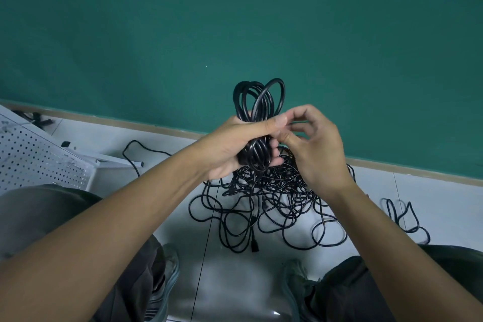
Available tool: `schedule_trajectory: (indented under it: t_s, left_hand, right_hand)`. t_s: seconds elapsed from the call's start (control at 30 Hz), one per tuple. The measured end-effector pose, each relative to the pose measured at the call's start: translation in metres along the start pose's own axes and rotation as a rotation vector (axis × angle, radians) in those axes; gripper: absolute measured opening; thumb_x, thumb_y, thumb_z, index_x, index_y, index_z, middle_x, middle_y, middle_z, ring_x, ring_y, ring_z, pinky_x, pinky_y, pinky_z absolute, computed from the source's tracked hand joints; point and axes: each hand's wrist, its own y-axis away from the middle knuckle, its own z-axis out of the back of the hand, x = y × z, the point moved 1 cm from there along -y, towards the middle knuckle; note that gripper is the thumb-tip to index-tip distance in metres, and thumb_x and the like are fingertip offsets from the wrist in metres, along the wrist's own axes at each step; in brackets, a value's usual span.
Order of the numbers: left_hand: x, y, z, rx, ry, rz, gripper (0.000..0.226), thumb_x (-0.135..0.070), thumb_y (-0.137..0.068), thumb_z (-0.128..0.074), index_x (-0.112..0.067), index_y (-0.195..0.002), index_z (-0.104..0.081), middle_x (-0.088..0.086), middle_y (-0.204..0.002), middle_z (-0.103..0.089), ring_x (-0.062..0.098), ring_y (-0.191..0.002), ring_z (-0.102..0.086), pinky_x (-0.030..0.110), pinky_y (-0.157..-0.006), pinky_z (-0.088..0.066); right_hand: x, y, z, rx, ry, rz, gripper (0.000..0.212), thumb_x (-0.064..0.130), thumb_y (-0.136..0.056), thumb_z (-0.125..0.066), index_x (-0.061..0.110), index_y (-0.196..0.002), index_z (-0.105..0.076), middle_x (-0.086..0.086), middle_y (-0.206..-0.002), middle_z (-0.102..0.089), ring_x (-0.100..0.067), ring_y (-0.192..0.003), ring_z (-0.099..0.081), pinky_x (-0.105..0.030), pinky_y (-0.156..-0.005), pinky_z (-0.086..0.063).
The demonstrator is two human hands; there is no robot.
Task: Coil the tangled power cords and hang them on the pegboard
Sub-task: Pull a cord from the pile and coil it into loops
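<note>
nearest to us we see our own knees (392, 285) in dark trousers and our two shoes (167, 277) planted on the pale tiled floor (444, 198). our bare forearms reach forward from the bottom corners. on the floor just beyond the shoes lies the tangled heap of black cords (271, 198), loops spilling outward, one plug end (254, 244) pointing back toward us. a smaller loose cord (407, 217) lies apart to the right of the heap, and another strand (136, 146) trails off to the left.

above the heap, our left hand (230, 146) grips a coiled cord (258, 110), fingers and thumb wrapped round its middle so the loops stand up above the fist and poke out below it. our right hand (316, 144) is just beside it, fingers curled, thumb and forefinger meeting at the coil's waist near the left thumb tip; we cannot tell whether they pinch a strand or only touch it.

further left, a white pegboard (39, 165) leans on its stand on the floor. behind everything rises a green wall (235, 21) with a tan skirting strip (418, 168).
</note>
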Motion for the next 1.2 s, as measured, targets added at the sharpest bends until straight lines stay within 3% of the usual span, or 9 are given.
schedule_trajectory:
  t_s: [0.13,0.23,0.47,0.6,0.73,0.9,1.07,1.13,1.2]
  left_hand:
    - [-0.007,0.000,0.001,0.034,0.143,-0.002,0.008,-0.019,-0.078,-0.076,-0.015,-0.072,-0.080,0.006,-0.080,-0.067,0.019,-0.077,-0.067,0.040,-0.085,-0.062]
    - [-0.010,-0.002,0.004,0.023,0.217,-0.007,0.013,-0.009,-0.083,-0.078,-0.011,-0.070,-0.077,0.009,-0.080,-0.067,0.022,-0.077,-0.069,0.044,-0.088,-0.062]
    - [-0.009,-0.006,0.015,0.009,0.264,0.009,0.023,-0.001,-0.085,-0.065,-0.010,-0.066,-0.073,0.010,-0.079,-0.067,0.022,-0.074,-0.069,0.042,-0.087,-0.062]
    - [-0.008,-0.008,0.015,-0.141,0.146,0.053,0.019,0.004,-0.095,-0.055,-0.005,-0.083,-0.067,0.009,-0.080,-0.071,0.019,-0.070,-0.070,0.039,-0.080,-0.065]
    - [-0.002,-0.008,0.014,-0.205,-0.102,0.069,0.005,-0.008,-0.091,-0.073,-0.004,-0.090,-0.073,0.007,-0.085,-0.075,0.017,-0.076,-0.072,0.035,-0.081,-0.063]
    - [0.005,-0.009,0.013,-0.222,-0.347,0.042,0.037,-0.036,-0.076,-0.090,-0.009,-0.099,-0.079,0.012,-0.100,-0.078,0.023,-0.090,-0.071,0.044,-0.096,-0.060]
    - [0.008,-0.009,0.010,-0.192,-0.469,-0.043,0.037,-0.040,-0.080,-0.086,-0.016,-0.104,-0.075,0.003,-0.105,-0.078,0.032,-0.106,-0.072,0.054,-0.099,-0.057]
    - [0.007,-0.007,0.006,-0.128,-0.525,-0.061,0.013,-0.036,-0.084,-0.085,-0.028,-0.090,-0.077,-0.006,-0.092,-0.076,0.024,-0.094,-0.071,0.049,-0.096,-0.058]
    - [0.007,-0.006,0.004,-0.096,-0.584,-0.074,0.023,-0.029,-0.087,-0.083,-0.037,-0.068,-0.072,0.001,-0.086,-0.073,0.017,-0.086,-0.065,0.045,-0.091,-0.056]
  right_hand:
    - [-0.014,-0.011,0.008,0.019,0.087,-0.019,0.006,0.011,-0.099,-0.066,0.017,-0.100,-0.066,0.003,-0.100,-0.072,-0.011,-0.097,-0.069,-0.025,-0.090,-0.055]
    - [-0.025,-0.013,0.007,0.180,0.145,-0.049,0.021,0.006,-0.101,-0.058,0.024,-0.103,-0.069,0.008,-0.102,-0.074,-0.012,-0.104,-0.069,-0.041,-0.102,-0.053]
    - [-0.028,-0.014,0.007,0.072,0.167,-0.149,0.017,0.013,-0.094,-0.073,0.026,-0.085,-0.069,0.001,-0.089,-0.074,-0.015,-0.088,-0.071,-0.040,-0.095,-0.058]
    - [-0.023,-0.011,0.010,-0.044,0.197,-0.143,0.014,0.022,-0.094,-0.074,0.030,-0.084,-0.068,0.003,-0.087,-0.073,-0.017,-0.082,-0.071,-0.037,-0.088,-0.059]
    - [-0.009,-0.010,0.013,-0.139,0.116,-0.120,0.011,0.018,-0.096,-0.072,0.026,-0.089,-0.069,0.006,-0.087,-0.073,-0.017,-0.073,-0.074,-0.033,-0.079,-0.063]
    - [0.007,-0.007,0.012,-0.208,0.012,-0.045,0.010,0.014,-0.096,-0.070,0.023,-0.092,-0.071,0.008,-0.088,-0.071,-0.013,-0.075,-0.075,-0.024,-0.073,-0.062]
    - [0.013,-0.004,0.011,-0.259,0.035,0.040,0.015,0.015,-0.096,-0.072,0.029,-0.090,-0.072,0.011,-0.091,-0.072,-0.012,-0.075,-0.075,-0.023,-0.074,-0.061]
    - [0.014,-0.004,0.012,-0.269,0.032,0.053,0.012,0.015,-0.094,-0.073,0.026,-0.091,-0.073,0.010,-0.093,-0.073,-0.012,-0.075,-0.075,-0.025,-0.074,-0.062]
    - [0.014,-0.004,0.012,-0.267,0.017,0.057,0.008,0.014,-0.093,-0.075,0.022,-0.089,-0.073,0.007,-0.092,-0.074,-0.013,-0.074,-0.075,-0.027,-0.074,-0.063]
